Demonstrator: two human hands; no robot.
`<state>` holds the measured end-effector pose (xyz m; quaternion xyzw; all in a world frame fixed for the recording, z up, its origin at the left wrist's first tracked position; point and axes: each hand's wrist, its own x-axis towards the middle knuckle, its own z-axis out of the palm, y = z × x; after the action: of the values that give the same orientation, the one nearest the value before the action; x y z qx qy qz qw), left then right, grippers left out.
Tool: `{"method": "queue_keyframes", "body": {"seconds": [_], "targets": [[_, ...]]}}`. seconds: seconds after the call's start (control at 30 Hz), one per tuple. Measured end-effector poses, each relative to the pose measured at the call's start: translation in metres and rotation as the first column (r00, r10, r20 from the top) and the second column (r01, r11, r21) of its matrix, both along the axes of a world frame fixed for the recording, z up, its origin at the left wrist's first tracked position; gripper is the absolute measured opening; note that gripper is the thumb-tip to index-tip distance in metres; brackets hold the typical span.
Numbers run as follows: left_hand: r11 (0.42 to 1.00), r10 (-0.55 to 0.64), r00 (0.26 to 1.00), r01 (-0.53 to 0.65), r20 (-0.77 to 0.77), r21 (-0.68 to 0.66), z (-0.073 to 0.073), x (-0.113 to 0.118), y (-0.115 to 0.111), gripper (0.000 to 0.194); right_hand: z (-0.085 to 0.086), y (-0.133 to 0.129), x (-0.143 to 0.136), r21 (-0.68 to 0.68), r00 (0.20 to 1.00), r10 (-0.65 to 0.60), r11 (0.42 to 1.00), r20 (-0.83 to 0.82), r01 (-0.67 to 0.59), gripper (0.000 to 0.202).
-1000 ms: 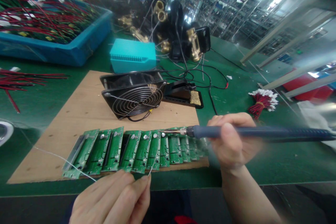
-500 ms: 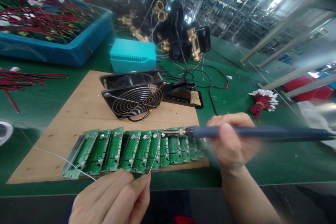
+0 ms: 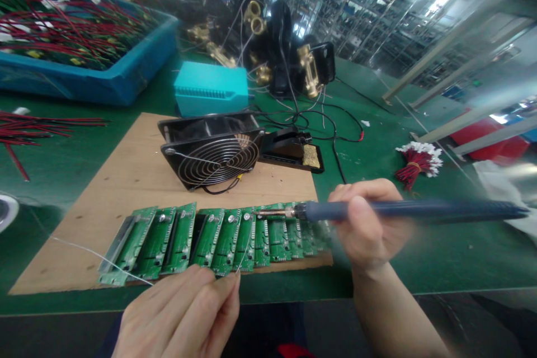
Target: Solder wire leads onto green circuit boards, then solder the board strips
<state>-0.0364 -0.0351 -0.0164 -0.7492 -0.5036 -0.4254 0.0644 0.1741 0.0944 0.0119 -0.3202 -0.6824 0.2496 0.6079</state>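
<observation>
My right hand (image 3: 364,229) is closed around a blue soldering iron (image 3: 419,210), held almost level. Its metal tip lies over the upper part of the row of green circuit boards (image 3: 182,240), close to the middle boards; whether it touches cannot be made out. Between thumb and fingers, my left hand (image 3: 184,313) pinches a thin solder wire (image 3: 246,251) at the front edge of the boards. The wire's free end rises toward the iron's tip, and its other side trails left across the wooden board (image 3: 100,201) toward a white spool (image 3: 6,210).
Behind the boards stands a black fan (image 3: 213,156), beside a soldering stand with a yellow sponge (image 3: 311,155). A teal box (image 3: 212,86), a blue bin of red wires (image 3: 138,75) and brass fittings (image 3: 308,70) sit farther back. Bundled wires (image 3: 413,168) lie at right.
The iron's tip has shifted very slightly down and to the right relative to the boards. My left hand keeps its pinch on the solder wire, and the whole view has moved a little.
</observation>
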Motion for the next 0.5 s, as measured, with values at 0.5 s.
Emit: {"method": "queue_keyframes", "body": {"seconds": [0.5], "targets": [[0.999,-0.008,0.999,0.01,0.046,-0.039,0.002,-0.003,-0.01,0.011,0.006,-0.004,-0.003,-0.039,0.99,-0.02,0.999,-0.137,0.015,0.011]]}}
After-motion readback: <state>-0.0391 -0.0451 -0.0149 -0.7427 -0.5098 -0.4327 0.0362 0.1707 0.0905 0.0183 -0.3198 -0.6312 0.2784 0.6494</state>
